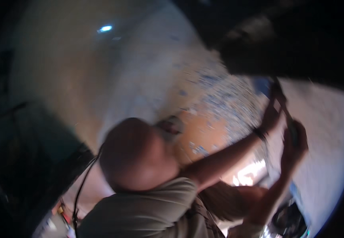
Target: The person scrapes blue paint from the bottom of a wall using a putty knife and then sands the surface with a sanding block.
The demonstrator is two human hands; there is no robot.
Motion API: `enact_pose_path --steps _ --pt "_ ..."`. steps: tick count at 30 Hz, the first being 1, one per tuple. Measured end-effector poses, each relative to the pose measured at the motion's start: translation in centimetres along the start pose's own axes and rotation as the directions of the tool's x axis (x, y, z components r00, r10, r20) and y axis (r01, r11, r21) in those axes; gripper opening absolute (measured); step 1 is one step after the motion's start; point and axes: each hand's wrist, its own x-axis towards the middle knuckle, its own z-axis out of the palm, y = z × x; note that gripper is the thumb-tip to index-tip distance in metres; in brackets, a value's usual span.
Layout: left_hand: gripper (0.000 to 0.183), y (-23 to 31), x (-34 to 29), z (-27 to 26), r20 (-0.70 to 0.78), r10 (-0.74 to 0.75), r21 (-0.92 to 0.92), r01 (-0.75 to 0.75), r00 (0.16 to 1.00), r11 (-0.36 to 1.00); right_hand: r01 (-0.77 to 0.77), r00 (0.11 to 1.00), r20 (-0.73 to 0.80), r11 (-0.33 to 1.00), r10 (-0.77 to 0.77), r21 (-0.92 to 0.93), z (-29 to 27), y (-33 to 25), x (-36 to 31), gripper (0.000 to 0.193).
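Neither of my own hands shows. Another person in an olive shirt (144, 208) fills the lower middle, with the head (134, 154) bent toward the right. Both bare arms appear to be that person's and stretch to the right. One hand (273, 111), with a dark band at the wrist, is raised at a dark overhanging mass (299, 51). The other hand (295, 141) is closed just below it, around a slim dark bar-like thing (286, 111) whose kind is too blurred to name. Something blue (261, 85) lies beside the upper hand.
Blue and white scraps (231, 103) are strewn over a tan and orange surface (203, 131). A black cord (78, 194) hangs at lower left. Dark shapes border the left side, and a bright light patch (249, 172) shows beyond the arms. Motion blur smears much of the view.
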Motion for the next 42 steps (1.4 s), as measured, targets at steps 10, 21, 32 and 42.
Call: enact_pose_path --steps 10,21,32,42 --pt "0.067 4.5 -2.0 0.1 0.089 -0.061 0.284 0.033 0.994 0.958 -0.757 0.633 0.462 0.62 0.621 0.206 -1.2 -2.8 0.9 0.044" --pt "0.064 6.5 -0.5 -1.5 0.045 -0.082 0.176 0.073 0.996 0.982 -0.421 0.858 0.369 0.901 0.357 0.106 0.7 -5.2 1.9 0.036" --pt "0.045 7.1 1.2 -3.7 0.171 -0.085 0.043 0.079 0.982 0.996 -0.436 0.82 0.411 0.9 0.399 -0.004 1.7 -7.9 2.1 0.038" --pt "0.033 6.2 1.8 -4.3 0.122 -0.045 0.356 -0.002 0.992 0.935 -0.289 0.922 0.285 0.955 0.261 0.062 3.1 -6.8 1.7 0.029"
